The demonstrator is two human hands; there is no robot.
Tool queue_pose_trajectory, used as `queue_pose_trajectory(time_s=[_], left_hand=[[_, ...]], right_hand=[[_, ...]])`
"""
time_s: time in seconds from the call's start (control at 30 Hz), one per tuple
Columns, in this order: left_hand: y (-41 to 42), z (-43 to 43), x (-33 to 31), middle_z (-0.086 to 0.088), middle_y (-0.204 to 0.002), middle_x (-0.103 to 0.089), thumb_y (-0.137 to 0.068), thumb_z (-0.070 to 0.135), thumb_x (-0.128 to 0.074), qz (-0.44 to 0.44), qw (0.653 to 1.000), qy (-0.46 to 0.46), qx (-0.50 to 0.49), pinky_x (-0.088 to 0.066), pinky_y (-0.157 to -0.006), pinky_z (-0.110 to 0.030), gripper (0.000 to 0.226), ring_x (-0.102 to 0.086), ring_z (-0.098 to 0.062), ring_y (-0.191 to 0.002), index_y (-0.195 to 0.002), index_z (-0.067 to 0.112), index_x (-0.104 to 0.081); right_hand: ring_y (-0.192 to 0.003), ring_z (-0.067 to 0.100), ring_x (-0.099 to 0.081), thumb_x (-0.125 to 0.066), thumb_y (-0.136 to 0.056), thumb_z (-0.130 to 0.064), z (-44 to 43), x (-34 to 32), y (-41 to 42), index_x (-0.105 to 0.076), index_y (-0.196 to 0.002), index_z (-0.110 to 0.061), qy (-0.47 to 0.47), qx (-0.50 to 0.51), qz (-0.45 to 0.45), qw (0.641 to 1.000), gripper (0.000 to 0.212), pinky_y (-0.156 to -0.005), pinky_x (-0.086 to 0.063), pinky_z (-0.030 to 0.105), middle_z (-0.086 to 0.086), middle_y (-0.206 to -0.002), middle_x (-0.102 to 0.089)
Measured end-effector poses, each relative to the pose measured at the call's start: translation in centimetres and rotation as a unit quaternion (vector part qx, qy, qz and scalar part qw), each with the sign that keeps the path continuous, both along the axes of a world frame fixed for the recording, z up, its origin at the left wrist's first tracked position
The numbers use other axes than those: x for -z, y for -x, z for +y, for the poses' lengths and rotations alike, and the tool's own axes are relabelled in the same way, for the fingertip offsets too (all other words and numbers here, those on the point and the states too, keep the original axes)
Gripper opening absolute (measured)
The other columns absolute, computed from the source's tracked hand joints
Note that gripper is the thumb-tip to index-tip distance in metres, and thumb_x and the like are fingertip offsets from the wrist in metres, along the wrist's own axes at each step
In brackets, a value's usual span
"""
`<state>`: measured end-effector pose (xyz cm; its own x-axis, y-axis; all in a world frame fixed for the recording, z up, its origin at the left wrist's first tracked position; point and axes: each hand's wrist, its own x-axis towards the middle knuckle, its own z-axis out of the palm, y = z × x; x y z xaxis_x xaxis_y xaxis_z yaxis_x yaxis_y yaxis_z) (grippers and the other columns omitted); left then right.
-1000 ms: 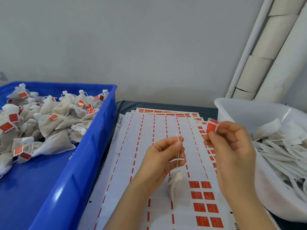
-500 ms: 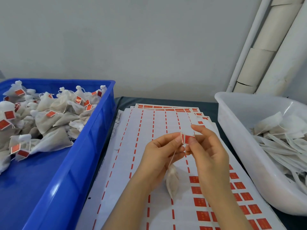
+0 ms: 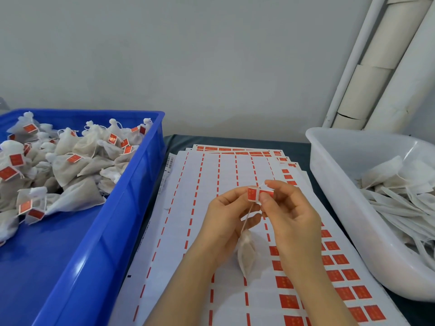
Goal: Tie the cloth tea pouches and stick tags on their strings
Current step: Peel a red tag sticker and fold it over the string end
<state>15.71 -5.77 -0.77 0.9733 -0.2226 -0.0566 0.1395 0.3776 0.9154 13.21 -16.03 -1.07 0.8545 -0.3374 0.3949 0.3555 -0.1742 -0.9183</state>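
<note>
1. Left grip (image 3: 226,220): mine, fingers curled. Thumb and forefinger pinch the left half of the red tag (image 3: 253,193), with the string (image 3: 246,220) running down in front of the palm.
2. Right grip (image 3: 289,215): mine, narrow. Thumb and forefinger pinch the right half of the same tag, fingertip to fingertip with the left.
3. Red tag: held above the sticker sheets, at the top end of the string. I cannot tell whether it is folded fully shut.
4. Tea pouch (image 3: 247,255): one, off-white cloth, hanging from the string between my wrists, over the sheets.
5. Sticker sheets (image 3: 211,184): a fanned stack flat on the dark bench (image 3: 235,140). Most are stripped to red dashes; red tags remain in the right-hand columns.
6. Blue crate (image 3: 131,196): on my left, holding a heap of tagged pouches (image 3: 77,161) piled toward its far end.
7. White tub (image 3: 329,184): on my right, holding flat untied pouches (image 3: 400,189).
8. Cardboard tubes (image 3: 376,67): leaning against the wall behind the tub.
</note>
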Motion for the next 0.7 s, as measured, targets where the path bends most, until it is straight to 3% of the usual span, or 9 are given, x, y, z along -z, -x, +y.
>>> queue_pose_trajectory(time_s=[0.1,0.3,0.53,0.7], left_hand=[[0.03,0.03,-0.01,-0.005,-0.092,-0.073,-0.074,0.03,-0.068,-0.002,1.0,0.01,0.003,-0.053,-0.07,-0.027,0.016,-0.068,-0.017,-0.082,-0.084,0.02,-0.076],[0.04,0.06,0.09,-0.008,-0.099,-0.073,-0.092,0.018,-0.057,-0.001,1.0,0.005,0.006,-0.054,-0.072,-0.027,0.019,-0.069,-0.019,-0.088,-0.091,0.018,-0.076],[0.16,0.06,0.05,-0.007,-0.099,-0.073,-0.074,0.032,-0.062,-0.011,1.0,0.002,0.009,-0.053,-0.074,-0.029,0.023,-0.068,-0.02,-0.089,-0.088,0.021,-0.077],[0.21,-0.01,0.13,-0.006,-0.099,-0.073,-0.078,0.031,-0.061,-0.015,1.0,-0.008,0.013,-0.054,-0.073,-0.027,0.026,-0.069,-0.017,-0.086,-0.095,0.017,-0.075]], right_hand=[[-0.091,-0.013,-0.057,-0.061,-0.069,-0.042,-0.06,0.0,-0.13,-0.06,-0.092,-0.036,-0.002,0.008,0.003,1.0,0.024,-0.062,-0.043,0.0,-0.036,-0.09,-0.061],[-0.087,-0.014,-0.058,-0.059,-0.066,-0.046,0.04,0.08,-0.24,-0.06,-0.085,-0.034,-0.007,0.021,0.016,1.0,0.023,-0.058,-0.041,-0.001,-0.038,-0.081,-0.061],[-0.084,-0.009,-0.06,-0.06,-0.067,-0.044,0.07,0.17,-0.33,-0.06,-0.085,-0.032,-0.016,0.018,0.021,0.999,0.022,-0.059,-0.044,0.002,-0.033,-0.081,-0.063],[-0.084,-0.011,-0.059,-0.06,-0.067,-0.045,0.05,0.29,-0.39,-0.06,-0.084,-0.032,-0.017,0.025,0.021,0.999,0.021,-0.059,-0.043,0.0,-0.035,-0.08,-0.062]])
